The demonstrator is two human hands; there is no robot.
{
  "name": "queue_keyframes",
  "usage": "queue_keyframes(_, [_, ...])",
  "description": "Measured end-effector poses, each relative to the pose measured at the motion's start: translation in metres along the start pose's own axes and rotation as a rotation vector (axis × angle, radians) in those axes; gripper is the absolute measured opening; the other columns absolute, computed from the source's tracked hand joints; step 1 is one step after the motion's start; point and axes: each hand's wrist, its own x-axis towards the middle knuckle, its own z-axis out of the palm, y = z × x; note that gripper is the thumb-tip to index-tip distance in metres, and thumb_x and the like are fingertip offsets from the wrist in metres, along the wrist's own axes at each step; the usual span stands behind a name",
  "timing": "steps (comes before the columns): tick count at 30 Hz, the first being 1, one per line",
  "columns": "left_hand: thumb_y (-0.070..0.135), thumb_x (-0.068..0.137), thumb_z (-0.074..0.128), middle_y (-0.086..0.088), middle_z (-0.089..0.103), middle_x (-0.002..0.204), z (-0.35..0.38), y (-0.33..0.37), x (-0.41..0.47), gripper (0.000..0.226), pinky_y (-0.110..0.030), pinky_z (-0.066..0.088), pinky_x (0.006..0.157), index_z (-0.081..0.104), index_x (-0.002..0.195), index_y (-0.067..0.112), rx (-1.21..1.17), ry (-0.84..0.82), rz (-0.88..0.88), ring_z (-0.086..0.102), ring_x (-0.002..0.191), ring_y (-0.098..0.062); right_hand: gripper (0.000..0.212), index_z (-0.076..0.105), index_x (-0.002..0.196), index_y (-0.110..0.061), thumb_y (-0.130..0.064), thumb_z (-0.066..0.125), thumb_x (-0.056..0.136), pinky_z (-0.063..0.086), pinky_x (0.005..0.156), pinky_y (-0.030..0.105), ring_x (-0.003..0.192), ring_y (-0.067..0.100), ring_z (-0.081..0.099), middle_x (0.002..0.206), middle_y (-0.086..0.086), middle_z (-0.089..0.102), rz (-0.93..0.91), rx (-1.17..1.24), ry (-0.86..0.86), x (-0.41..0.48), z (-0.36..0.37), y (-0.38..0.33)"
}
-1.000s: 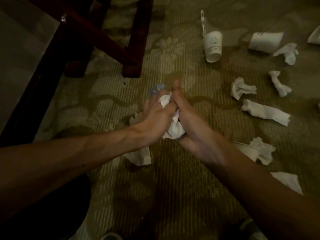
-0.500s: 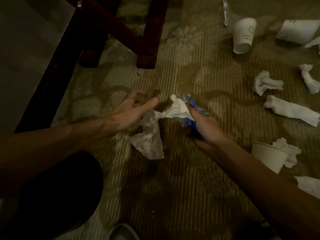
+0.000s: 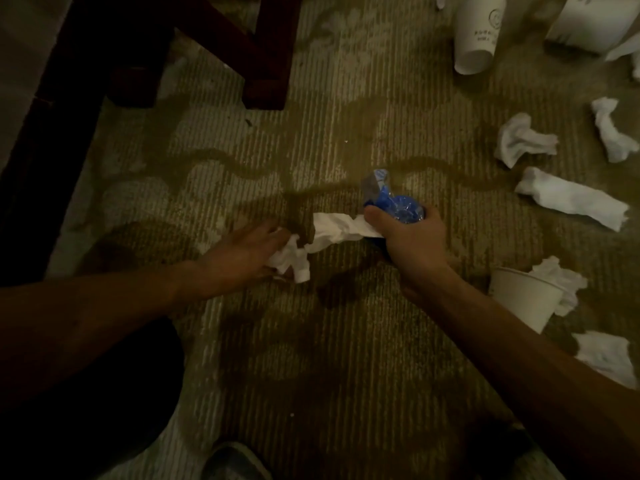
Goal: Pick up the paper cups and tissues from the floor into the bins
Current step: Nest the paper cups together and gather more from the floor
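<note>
Right hand (image 3: 412,237) is curled tight round a blue plastic wrapper (image 3: 398,206), and its thumb pins one end of a twisted tissue (image 3: 336,230) against that wrapper. It hangs above the carpet (image 3: 346,341), nearer the camera than the dark wooden leg (image 3: 265,64) and a little to that leg's right. The twisted tissue runs out from the thumb back toward the leg's side, where the left hand (image 3: 242,251) lies low on the carpet, straight in front of the leg, its fingers and thumb closed loosely round a crumpled tissue (image 3: 291,261). I cannot tell whether the two tissues are joined.

Level with the leg and well to its right, a printed paper cup (image 3: 476,32) lies on the carpet. Farther right and nearer the camera lie three loose tissues (image 3: 523,140), one of them long and rolled (image 3: 571,199). Nearer still, a second paper cup (image 3: 523,299) lies on its side with a tissue wad (image 3: 561,282) touching its rim.
</note>
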Motion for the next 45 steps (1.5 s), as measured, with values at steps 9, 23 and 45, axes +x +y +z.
queue_keyframes(9, [0.086, 0.074, 0.043, 0.013, 0.067, 0.075, -0.035, 0.082, 0.004, 0.058, -0.016, 0.051, 0.059, 0.064, 0.075, 0.032, -0.789, 0.378, -0.277, 0.064, 0.071, 0.001, 0.051, 0.046, 0.106, -0.027, -0.017, 0.083, 0.073, 0.06, 0.075, 0.036, 0.095, 0.022, 0.068, 0.105, -0.002, 0.062, -0.044, 0.043, -0.011, 0.004, -0.006, -0.005])
queue_keyframes(23, [0.014, 0.085, 0.075, -0.005, 0.075, 0.087, -0.091, 0.142, 0.017, 0.02, -0.029, 0.058, 0.054, 0.068, 0.104, 0.01, -1.253, 0.6, -0.377, 0.074, 0.071, -0.018, 0.043, 0.05, 0.101, -0.032, -0.029, 0.083, 0.074, 0.049, 0.06, 0.008, 0.079, -0.012, 0.063, 0.098, -0.014, 0.063, -0.409, -0.047, -0.1, -0.045, 0.001, -0.029])
queue_keyframes(45, [0.024, 0.078, 0.053, -0.001, 0.066, 0.079, -0.153, 0.151, -0.053, 0.032, -0.021, 0.043, 0.044, 0.054, 0.109, 0.018, -0.948, 0.22, -0.152, 0.061, 0.06, -0.011, 0.051, 0.058, 0.125, -0.009, -0.023, 0.077, 0.081, 0.06, 0.062, 0.036, 0.085, 0.022, 0.074, 0.103, 0.01, 0.074, -0.168, 0.137, -0.545, -0.11, 0.031, -0.08])
